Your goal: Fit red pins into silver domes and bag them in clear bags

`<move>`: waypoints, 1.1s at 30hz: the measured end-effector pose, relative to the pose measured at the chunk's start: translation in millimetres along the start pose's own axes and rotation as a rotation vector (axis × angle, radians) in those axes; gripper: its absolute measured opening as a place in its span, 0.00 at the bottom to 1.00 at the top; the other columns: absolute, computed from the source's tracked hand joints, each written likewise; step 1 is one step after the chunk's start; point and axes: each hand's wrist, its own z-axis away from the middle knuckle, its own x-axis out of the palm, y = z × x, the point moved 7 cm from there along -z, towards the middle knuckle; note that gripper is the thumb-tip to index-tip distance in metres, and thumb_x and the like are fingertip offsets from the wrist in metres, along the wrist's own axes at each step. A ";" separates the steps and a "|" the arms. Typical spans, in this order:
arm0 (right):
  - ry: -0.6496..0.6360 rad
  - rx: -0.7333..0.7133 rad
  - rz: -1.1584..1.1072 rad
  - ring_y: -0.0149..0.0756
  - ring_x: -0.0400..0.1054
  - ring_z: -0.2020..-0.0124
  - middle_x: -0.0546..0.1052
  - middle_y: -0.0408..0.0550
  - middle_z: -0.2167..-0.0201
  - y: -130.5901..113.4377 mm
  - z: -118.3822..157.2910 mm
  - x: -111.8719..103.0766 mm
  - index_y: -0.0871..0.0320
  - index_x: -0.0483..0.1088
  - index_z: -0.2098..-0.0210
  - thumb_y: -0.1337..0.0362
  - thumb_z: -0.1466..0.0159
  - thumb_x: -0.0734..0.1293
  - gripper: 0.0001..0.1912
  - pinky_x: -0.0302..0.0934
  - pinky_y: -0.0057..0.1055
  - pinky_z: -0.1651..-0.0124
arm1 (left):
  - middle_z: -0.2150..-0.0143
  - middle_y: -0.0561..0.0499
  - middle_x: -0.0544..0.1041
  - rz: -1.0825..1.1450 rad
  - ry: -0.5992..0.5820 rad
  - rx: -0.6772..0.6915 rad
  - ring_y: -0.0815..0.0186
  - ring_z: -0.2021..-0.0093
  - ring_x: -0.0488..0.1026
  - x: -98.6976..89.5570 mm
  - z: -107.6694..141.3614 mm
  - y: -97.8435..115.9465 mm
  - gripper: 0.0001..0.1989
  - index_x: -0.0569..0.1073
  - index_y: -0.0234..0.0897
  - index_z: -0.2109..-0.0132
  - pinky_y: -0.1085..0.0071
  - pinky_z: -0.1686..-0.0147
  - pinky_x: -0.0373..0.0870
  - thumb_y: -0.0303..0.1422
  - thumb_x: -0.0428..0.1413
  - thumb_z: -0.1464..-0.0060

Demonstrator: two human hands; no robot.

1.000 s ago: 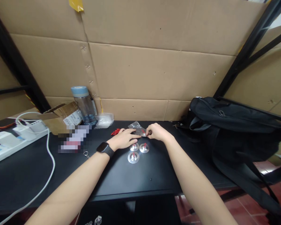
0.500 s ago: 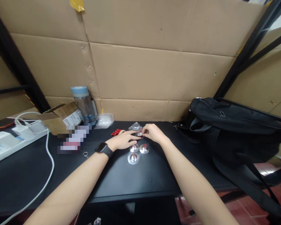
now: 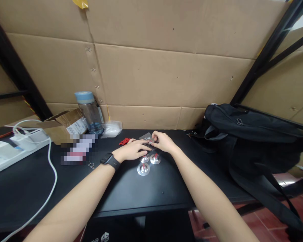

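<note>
My right hand [image 3: 164, 142] pinches a small silver finger cymbal [image 3: 151, 140] at its edge, tilted up beside a clear plastic bag [image 3: 143, 136]. My left hand [image 3: 133, 150], with a black watch on the wrist, lies low over the table. Its fingers are stretched out and apart, the tips close to the held cymbal and the bag. Nearer to me, three more finger cymbals with red loops lie on the table: a front one [image 3: 143, 169], a right one [image 3: 155, 159], and a left one [image 3: 144, 158] partly under my left thumb. Red cord [image 3: 125, 141] lies behind my left hand.
A black bag [image 3: 252, 134] fills the right side of the black table [image 3: 141, 198]. At the left stand a blue-lidded bottle [image 3: 89, 112], a cardboard box [image 3: 63, 127] and a white power strip [image 3: 27, 148] with cables. Plastic packaging [image 3: 112, 129] lies by the cardboard wall [image 3: 146, 77].
The cymbal in my right hand has tipped from lying with its red loop up to standing more on edge. My left hand has barely shifted. The view has moved slightly.
</note>
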 end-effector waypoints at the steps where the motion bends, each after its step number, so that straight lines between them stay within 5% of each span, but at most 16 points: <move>1: 0.001 0.009 -0.013 0.30 0.66 0.69 0.74 0.39 0.66 2.0 0.5 -0.6 0.53 0.66 0.61 0.62 0.42 0.73 0.14 0.51 0.25 0.70 | 0.29 0.55 0.60 0.010 0.000 0.007 0.55 0.31 0.60 -0.1 0.1 1.6 0.18 0.74 0.59 0.41 0.54 0.36 0.55 0.39 0.51 0.35; 9: 0.099 -0.050 0.166 0.37 0.67 0.60 0.72 0.45 0.61 -8.1 -6.4 6.7 0.53 0.65 0.61 0.63 0.41 0.72 0.13 0.55 0.29 0.63 | 0.30 0.55 0.63 0.070 0.011 0.023 0.57 0.35 0.67 3.0 -1.3 0.7 0.16 0.77 0.57 0.44 0.59 0.38 0.60 0.38 0.51 0.35; 14: 0.140 0.022 0.254 0.40 0.67 0.60 0.72 0.48 0.60 -6.1 -16.2 14.6 0.54 0.66 0.59 0.64 0.40 0.71 0.12 0.56 0.32 0.61 | 0.31 0.55 0.64 -0.001 0.055 -0.010 0.50 0.30 0.58 -1.2 -2.7 -2.5 0.15 0.79 0.57 0.49 0.47 0.36 0.51 0.37 0.52 0.37; 18: 0.052 -0.076 0.042 0.37 0.68 0.61 0.73 0.46 0.60 -8.1 -17.0 10.7 0.55 0.67 0.58 0.60 0.43 0.74 0.17 0.59 0.31 0.59 | 0.35 0.56 0.69 -0.044 0.171 -0.084 0.50 0.30 0.56 -15.9 -0.4 -10.9 0.18 0.81 0.52 0.56 0.47 0.37 0.50 0.26 0.50 0.44; 23: 0.049 -0.161 -0.232 0.34 0.69 0.58 0.75 0.47 0.58 0.2 -7.0 -13.8 0.56 0.69 0.55 0.66 0.34 0.63 0.08 0.62 0.31 0.53 | 0.44 0.51 0.76 -0.025 0.370 -0.148 0.57 0.42 0.69 -31.0 4.4 -17.6 0.29 0.71 0.48 0.44 0.58 0.44 0.59 0.19 0.50 0.52; 26: 0.100 -0.152 -0.120 0.36 0.69 0.57 0.74 0.48 0.58 7.8 -3.6 -16.5 0.56 0.71 0.57 0.73 0.40 0.67 0.12 0.62 0.32 0.51 | 0.47 0.48 0.77 -0.105 0.418 -0.208 0.53 0.44 0.69 -29.1 1.3 -17.9 0.21 0.72 0.46 0.48 0.57 0.47 0.58 0.25 0.56 0.49; 30: 0.118 -0.147 -0.055 0.38 0.70 0.56 0.75 0.47 0.60 8.9 -6.9 -7.1 0.55 0.76 0.63 0.68 0.42 0.73 0.07 0.61 0.34 0.49 | 0.53 0.48 0.80 -0.150 0.416 -0.263 0.53 0.47 0.70 -24.9 -5.5 -17.1 0.04 0.76 0.43 0.60 0.57 0.49 0.56 0.33 0.57 0.42; 33: 0.126 -0.144 -0.093 0.35 0.71 0.60 0.78 0.47 0.63 8.5 -9.9 -6.3 0.55 0.78 0.69 0.66 0.40 0.72 0.02 0.62 0.32 0.51 | 0.58 0.49 0.81 -0.101 0.423 -0.329 0.55 0.50 0.72 -28.1 -4.1 -21.6 0.06 0.77 0.43 0.62 0.58 0.49 0.57 0.35 0.55 0.40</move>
